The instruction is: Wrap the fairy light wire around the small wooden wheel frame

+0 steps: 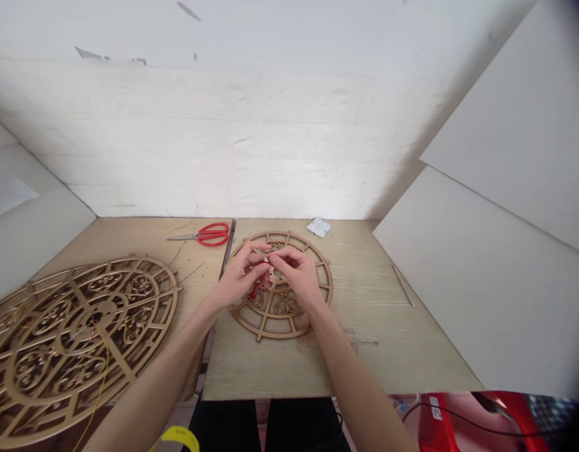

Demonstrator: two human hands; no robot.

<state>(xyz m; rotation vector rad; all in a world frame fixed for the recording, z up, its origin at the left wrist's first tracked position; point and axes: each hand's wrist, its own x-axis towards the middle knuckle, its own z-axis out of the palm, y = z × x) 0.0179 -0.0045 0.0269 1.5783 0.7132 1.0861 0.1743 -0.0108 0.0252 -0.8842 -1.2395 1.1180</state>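
My left hand (245,271) and my right hand (296,270) meet above a round gold openwork frame (264,334) lying flat on the table. Between their fingertips is a small shiny silvery piece (266,258), pinched from both sides; its kind is too small to make out. A red, glossy object (254,290) shows beneath my left hand's fingers. Whether that hand holds it or it lies on the frame, I cannot tell. My hands cover the upper middle of the frame, which has scrollwork between its spokes.
Scissors (213,235) with red handles lie at the back left. Larger gold openwork frames (124,370) with loose wires are stacked on the left. A small white packet (318,227) sits behind the round frame, and a thin stick (403,285) lies by the right panel (459,270).
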